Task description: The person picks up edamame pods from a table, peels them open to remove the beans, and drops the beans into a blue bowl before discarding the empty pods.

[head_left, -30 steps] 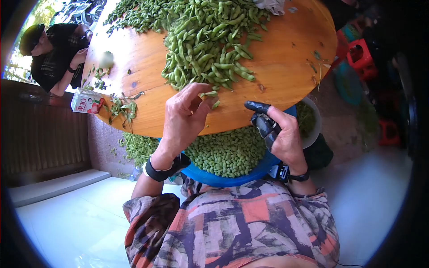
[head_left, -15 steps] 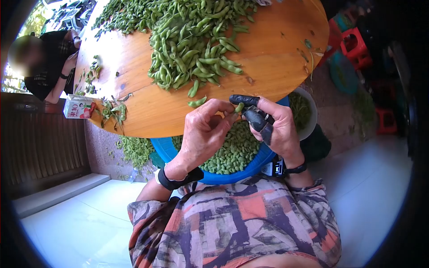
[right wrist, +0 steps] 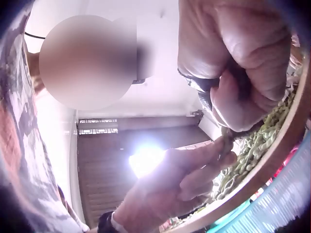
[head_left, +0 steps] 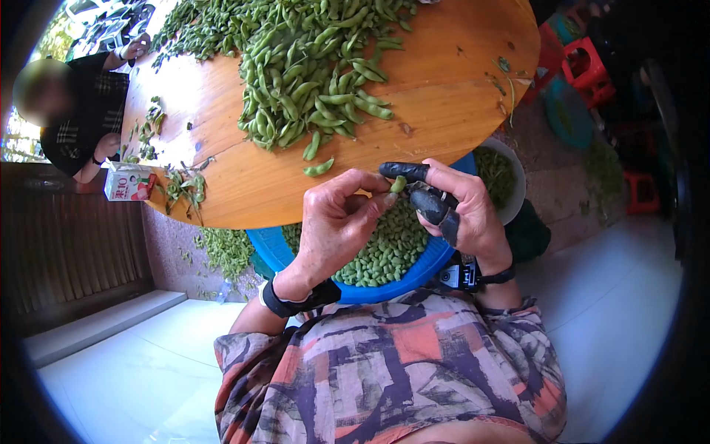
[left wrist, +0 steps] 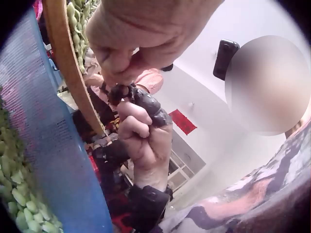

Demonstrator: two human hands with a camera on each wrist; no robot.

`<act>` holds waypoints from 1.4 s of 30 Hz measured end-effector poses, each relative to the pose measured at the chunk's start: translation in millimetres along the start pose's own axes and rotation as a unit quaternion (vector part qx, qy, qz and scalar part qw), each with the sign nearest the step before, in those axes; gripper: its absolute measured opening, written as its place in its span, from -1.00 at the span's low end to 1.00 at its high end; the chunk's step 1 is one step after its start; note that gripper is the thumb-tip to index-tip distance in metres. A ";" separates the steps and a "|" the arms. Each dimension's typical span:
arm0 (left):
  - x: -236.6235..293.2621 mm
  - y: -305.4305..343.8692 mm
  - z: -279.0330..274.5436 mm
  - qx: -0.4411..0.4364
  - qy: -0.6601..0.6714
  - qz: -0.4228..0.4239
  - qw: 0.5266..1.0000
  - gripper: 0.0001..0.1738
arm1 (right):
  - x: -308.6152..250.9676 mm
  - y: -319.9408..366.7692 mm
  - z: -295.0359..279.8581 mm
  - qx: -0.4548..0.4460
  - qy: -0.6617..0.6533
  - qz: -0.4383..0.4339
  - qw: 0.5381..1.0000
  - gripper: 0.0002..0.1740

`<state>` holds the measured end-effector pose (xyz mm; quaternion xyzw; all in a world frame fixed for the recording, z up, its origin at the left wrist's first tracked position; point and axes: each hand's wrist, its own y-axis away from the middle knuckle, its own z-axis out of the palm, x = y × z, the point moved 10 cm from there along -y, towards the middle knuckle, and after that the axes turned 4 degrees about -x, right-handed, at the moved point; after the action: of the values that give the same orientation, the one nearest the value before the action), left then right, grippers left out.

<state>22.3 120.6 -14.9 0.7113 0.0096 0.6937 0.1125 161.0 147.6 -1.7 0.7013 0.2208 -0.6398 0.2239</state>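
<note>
A green soybean pod (head_left: 399, 184) is pinched between the thumb and forefinger of my left hand (head_left: 333, 222). My right hand (head_left: 477, 214) meets it from the other side, its black-wrapped fingertips gripping the pod's end. Both hands are over the blue basin (head_left: 355, 294), which holds many shelled green beans (head_left: 381, 259). In the left wrist view the right hand's other fingers (left wrist: 136, 124) are curled in. The right wrist view has the pod (right wrist: 226, 141) partly hidden where both hands' fingertips meet.
A big heap of pods (head_left: 303, 81) covers the far part of the wooden table (head_left: 444, 89); one loose pod (head_left: 319, 168) lies near its front edge. A drink carton (head_left: 127, 183) stands at left, near another person (head_left: 96, 96). A pale tub (head_left: 518, 189) and red stool (head_left: 589, 72) are at right.
My left hand has come from the pod heap to the right and towards my body, meeting the right hand. A loose pod now lies on the table near the edge.
</note>
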 end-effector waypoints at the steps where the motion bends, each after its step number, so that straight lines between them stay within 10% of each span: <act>1: -0.1 0.0 -0.9 0.005 -0.011 0.000 1.000 -0.92 | 0.9 -0.5 0.6 0.000 -0.001 0.001 1.000 -0.79; 9: 4.5 1.0 -4.6 0.036 -0.106 0.060 0.992 -0.96 | -15.1 2.9 -0.3 -0.001 0.114 -0.082 0.990 -0.68; 13: -7.4 1.2 2.1 0.004 0.039 -0.040 0.998 -0.94 | -17.3 2.9 -2.0 0.032 0.124 -0.130 0.983 -0.67; 16: -25.9 1.5 12.3 -0.062 0.229 -0.114 0.965 -0.93 | -2.1 4.5 -3.9 0.022 0.027 -0.059 0.998 -0.73; 18: -31.0 2.5 28.9 -0.130 0.373 -0.121 0.911 -0.92 | 27.4 6.6 17.5 -0.071 -0.377 0.052 0.922 -0.75; 22: -25.9 3.2 36.5 -0.157 0.433 -0.128 0.878 -0.93 | 25.7 6.7 21.7 -0.069 -0.477 0.029 0.876 -0.72; 27: -22.0 -2.0 23.5 -0.065 0.194 -0.039 0.978 -0.89 | 4.1 7.2 2.5 0.043 -0.040 0.006 0.998 -0.79; 30: -16.4 -0.1 13.6 -0.038 -0.010 0.029 0.999 -0.90 | -7.3 8.7 3.2 0.078 0.037 -0.028 0.996 -0.82; 37: -23.1 5.3 18.1 -0.180 0.142 -0.150 0.962 -0.68 | 17.9 12.8 12.4 0.002 -0.158 0.053 0.986 -0.80; 40: -25.1 5.3 18.8 -0.184 0.151 -0.148 0.960 -0.67 | 14.9 8.6 17.0 0.010 -0.115 0.067 0.991 -0.85; 42: -31.4 4.8 22.8 -0.174 0.170 -0.142 0.960 -0.67 | -13.1 9.5 7.6 0.105 0.116 -0.083 0.984 -0.80</act>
<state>43.0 107.2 -45.2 0.5439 0.0081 0.7722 0.3284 159.5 135.1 11.1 0.7696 0.2342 -0.5902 0.0674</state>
